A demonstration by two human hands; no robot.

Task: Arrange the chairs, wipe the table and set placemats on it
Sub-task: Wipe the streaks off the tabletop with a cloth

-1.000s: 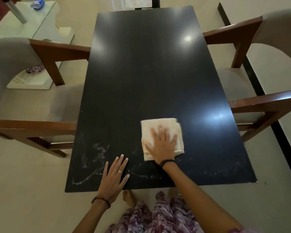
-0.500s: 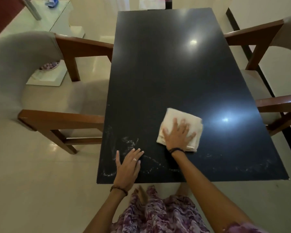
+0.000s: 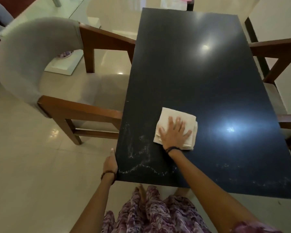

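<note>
On the near half of the black table (image 3: 200,73), the right hand (image 3: 174,132) lies flat with its fingers spread wide, pressing a folded cream cloth (image 3: 170,115) against the tabletop. The cloth is held down under the palm rather than clutched; its far edge and left corner show beyond the fingertips. A dark band circles the right wrist just at the cloth's near edge. At the table's near left corner, the left hand (image 3: 110,163) sits against the table's left edge, thumb up along the rim; its fingers are hidden below the edge, so whether they curl round it cannot be told. Pale chalky smears (image 3: 138,157) streak the tabletop between the left hand and the cloth, and fainter ones run along the table's near right side. Left of the table stands a grey-backed chair with brown wooden arms (image 3: 32,64), its arms reaching the table's left edge. Right of the table, another chair's wooden arm (image 3: 275,49) and pale seat show partly. Beyond the table's far end lie pale folded items (image 3: 173,4), blurred. A purple patterned garment (image 3: 154,214) hangs below the table's near edge.
</note>
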